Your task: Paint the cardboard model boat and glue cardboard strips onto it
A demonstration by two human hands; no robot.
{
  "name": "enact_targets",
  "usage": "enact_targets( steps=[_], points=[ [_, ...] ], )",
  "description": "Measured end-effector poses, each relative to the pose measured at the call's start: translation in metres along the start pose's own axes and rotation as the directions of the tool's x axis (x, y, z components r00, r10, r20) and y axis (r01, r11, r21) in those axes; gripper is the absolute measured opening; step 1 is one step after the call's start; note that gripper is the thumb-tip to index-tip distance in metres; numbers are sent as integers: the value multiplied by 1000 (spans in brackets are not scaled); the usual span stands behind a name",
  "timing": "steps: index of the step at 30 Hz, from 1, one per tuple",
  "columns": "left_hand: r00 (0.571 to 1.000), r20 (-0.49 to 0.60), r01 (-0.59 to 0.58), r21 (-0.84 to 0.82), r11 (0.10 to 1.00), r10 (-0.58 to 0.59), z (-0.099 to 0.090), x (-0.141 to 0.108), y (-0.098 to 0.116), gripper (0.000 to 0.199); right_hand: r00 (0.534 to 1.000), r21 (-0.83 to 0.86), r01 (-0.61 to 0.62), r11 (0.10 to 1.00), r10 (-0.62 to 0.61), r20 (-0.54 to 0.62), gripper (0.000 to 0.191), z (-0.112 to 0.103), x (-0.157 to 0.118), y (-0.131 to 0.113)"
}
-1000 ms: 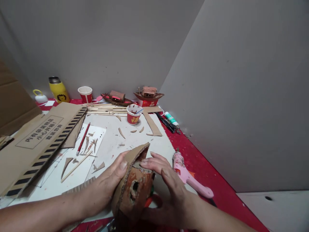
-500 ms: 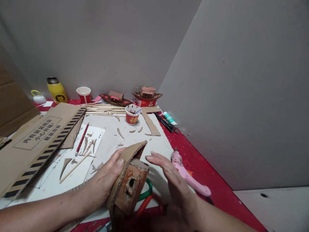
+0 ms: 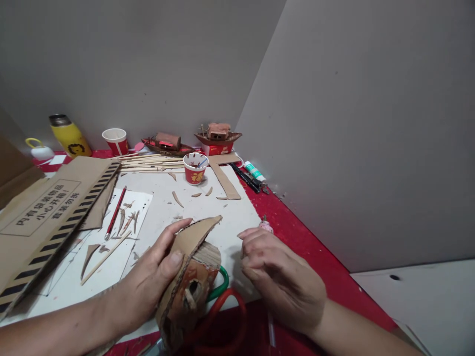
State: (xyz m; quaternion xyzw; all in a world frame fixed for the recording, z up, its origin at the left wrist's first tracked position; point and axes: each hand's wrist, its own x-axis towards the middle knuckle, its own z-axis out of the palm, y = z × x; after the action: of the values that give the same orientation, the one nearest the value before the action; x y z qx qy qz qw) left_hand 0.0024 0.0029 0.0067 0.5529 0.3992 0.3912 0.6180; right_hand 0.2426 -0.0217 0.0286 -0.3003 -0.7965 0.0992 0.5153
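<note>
My left hand (image 3: 159,269) grips a cardboard boat model (image 3: 198,235) by its side, thumb on the hull edge and fingers behind. The model is tilted, its pointed end up and away from me. On it sits a reddish-brown cabin (image 3: 191,284) with a rough-edged hole and a ridged grey-brown roof piece. To the right, apart from the model, my right hand (image 3: 280,277) is curled closed, with nothing showing in its fingers. Behind the model are a green loop handle (image 3: 223,282) and a red loop handle (image 3: 243,311), apparently of scissors. My right hand mostly hides a pink glue gun (image 3: 265,226).
A printed cardboard sheet (image 3: 67,198) lies left, beside a red pencil (image 3: 116,212) and cardboard scraps. Further back are thin sticks (image 3: 148,162), a paint-stained paper cup (image 3: 195,174), two finished boat models, a yellow bottle (image 3: 70,138), pens and a glue tube (image 3: 255,171).
My right hand has gone from stretched fingers to a curled fist, now covering most of the glue gun. My left hand still holds the boat model, slightly turned. The view has shifted right.
</note>
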Motion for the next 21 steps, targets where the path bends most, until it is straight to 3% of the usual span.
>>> enact_targets(
  steps=[3, 7, 14, 16, 18, 21],
  points=[
    [995, 99, -11, 115, 993, -1, -2, -2, 5, 55, 999, -12, 28, 1000, -27, 38, 14, 0, 1, -1],
    [995, 95, -18, 180, 984, 1, -2, -4, 9, 58, 997, -7, 66, 998, -66, 42, 26, 3, 2, -4],
    [995, 89, 32, 67, 997, -38, -2, 3, 8, 55, 996, -68, 51, 996, -46, 70, 30, 0, 0, 1],
    [998, 7, 68, 34, 997, -69, -1, 5, 8, 53, 989, -123, 31, 992, -13, 149, 48, 0, -2, 1],
    [983, -55, 169, -90, 981, -175, 2, 6, 8, 51, 971, -178, 10, 984, 33, 236, 82, 1, -4, 0],
    [937, 11, 332, -338, 881, -350, 8, 6, 8, 51, 949, -200, -14, 980, 77, 307, 124, 9, -9, -1]
  ],
)
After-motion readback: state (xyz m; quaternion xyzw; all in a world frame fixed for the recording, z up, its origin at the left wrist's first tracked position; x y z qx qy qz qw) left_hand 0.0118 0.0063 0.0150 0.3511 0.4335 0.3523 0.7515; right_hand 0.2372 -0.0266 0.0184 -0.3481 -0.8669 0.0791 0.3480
